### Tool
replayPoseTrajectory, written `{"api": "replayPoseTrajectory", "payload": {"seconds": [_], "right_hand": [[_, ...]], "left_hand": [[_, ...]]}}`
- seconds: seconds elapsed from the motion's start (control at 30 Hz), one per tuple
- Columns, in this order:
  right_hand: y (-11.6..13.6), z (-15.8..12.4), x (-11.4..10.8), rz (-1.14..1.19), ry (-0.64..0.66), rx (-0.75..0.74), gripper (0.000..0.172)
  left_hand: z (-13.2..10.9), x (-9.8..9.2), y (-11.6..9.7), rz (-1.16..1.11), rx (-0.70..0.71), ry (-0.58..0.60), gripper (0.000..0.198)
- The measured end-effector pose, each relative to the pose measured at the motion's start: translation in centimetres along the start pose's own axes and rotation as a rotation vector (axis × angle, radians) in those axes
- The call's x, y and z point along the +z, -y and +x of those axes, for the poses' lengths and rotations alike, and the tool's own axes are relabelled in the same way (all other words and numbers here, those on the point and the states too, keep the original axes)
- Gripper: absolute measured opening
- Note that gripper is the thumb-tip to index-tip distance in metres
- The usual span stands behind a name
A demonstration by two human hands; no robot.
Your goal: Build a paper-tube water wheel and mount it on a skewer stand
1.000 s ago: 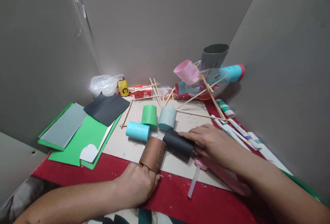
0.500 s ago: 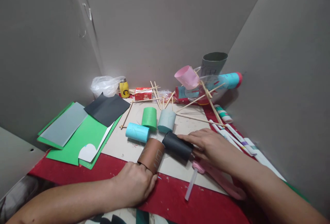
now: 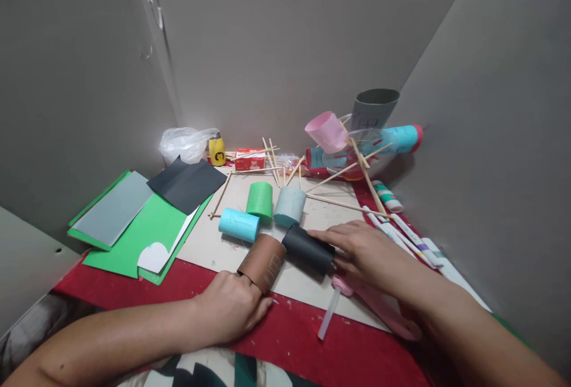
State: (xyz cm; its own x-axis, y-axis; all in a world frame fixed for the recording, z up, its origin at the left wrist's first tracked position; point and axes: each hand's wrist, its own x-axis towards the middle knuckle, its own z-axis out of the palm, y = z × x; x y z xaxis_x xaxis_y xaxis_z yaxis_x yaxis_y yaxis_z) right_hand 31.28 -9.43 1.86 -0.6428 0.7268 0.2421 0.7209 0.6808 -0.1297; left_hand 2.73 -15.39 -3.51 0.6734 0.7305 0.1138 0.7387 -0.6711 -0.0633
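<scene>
My left hand (image 3: pixel 234 304) is closed at the near end of a brown paper tube (image 3: pixel 263 262), some fingers hidden inside or behind it. My right hand (image 3: pixel 357 250) grips the near end of a black paper tube (image 3: pixel 307 249), one finger along its top. Both tubes meet light blue (image 3: pixel 238 225), green (image 3: pixel 259 200) and pale grey-blue (image 3: pixel 289 205) paper tubes in a star-like ring, seemingly on a clear disc mostly hidden beneath. Below my right hand lies a pink glue gun (image 3: pixel 379 310) with a glue stick (image 3: pixel 329 314) beside its near end.
A beige board (image 3: pixel 200 250) covers part of the red cloth (image 3: pixel 312 351). Green sheets (image 3: pixel 156 226) and a black sheet (image 3: pixel 187 183) lie left. Behind stand a stick frame (image 3: pixel 339 171) with a pink paper cup (image 3: pixel 327 131) and a grey tube (image 3: pixel 377 107). Markers (image 3: pixel 414 235) lie right.
The view has tilted slightly, so everything shifts a little in the picture. Both hands keep their hold, and the brown tube appears rolled a little.
</scene>
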Motion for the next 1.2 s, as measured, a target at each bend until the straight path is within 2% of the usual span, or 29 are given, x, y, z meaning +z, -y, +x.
{"api": "replayPoseTrajectory", "payload": {"seconds": [0.13,0.23,0.33,0.47,0.53,0.6,0.63,0.7,0.8,0.9,1.03,1.2], "right_hand": [[0.1,0.0,-0.1,-0.018,0.028,0.016,0.04],[-0.1,0.0,0.1,-0.02,0.025,0.024,0.039],[-0.1,0.1,0.1,0.019,0.025,0.032,0.033],[0.2,0.3,-0.4,0.045,0.032,0.043,0.031],[0.3,0.3,-0.4,0.042,0.028,0.051,0.032],[0.2,0.3,-0.3,0.032,0.026,0.065,0.035],[0.1,0.3,-0.1,0.027,0.026,0.072,0.037],[-0.1,0.2,0.2,0.036,0.026,0.081,0.039],[-0.4,0.2,0.5,0.064,0.024,0.091,0.038],[-0.5,0.2,0.6,0.077,0.031,0.1,0.039],[-0.9,0.1,0.5,0.097,0.026,0.119,0.034],[-1.1,-0.1,-0.1,0.172,-0.042,0.152,0.038]], "left_hand": [[-0.1,1.0,0.4,0.049,0.042,-0.082,0.038],[-0.2,0.9,0.8,0.07,0.117,-0.196,0.024],[-0.8,-0.8,1.0,0.063,0.204,-0.309,0.014],[-2.4,-4.2,1.5,0.02,0.325,-0.486,0.017],[-3.1,-5.6,2.7,0.055,0.268,-0.608,0.018],[-3.3,-6.6,5.0,0.085,0.121,-0.694,0.016],[-3.1,-6.8,6.5,0.077,0.063,-0.686,0.016],[-2.5,-6.8,9.9,0.086,-0.145,-0.644,0.021],[-1.1,-5.5,14.9,0.087,-0.543,-0.362,0.028],[-0.2,-3.8,18.0,0.076,-0.609,-0.249,0.03],[0.0,-3.2,19.0,0.081,-0.653,-0.161,0.032],[-0.5,-6.0,16.9,0.135,-0.639,-0.155,0.042]]}}
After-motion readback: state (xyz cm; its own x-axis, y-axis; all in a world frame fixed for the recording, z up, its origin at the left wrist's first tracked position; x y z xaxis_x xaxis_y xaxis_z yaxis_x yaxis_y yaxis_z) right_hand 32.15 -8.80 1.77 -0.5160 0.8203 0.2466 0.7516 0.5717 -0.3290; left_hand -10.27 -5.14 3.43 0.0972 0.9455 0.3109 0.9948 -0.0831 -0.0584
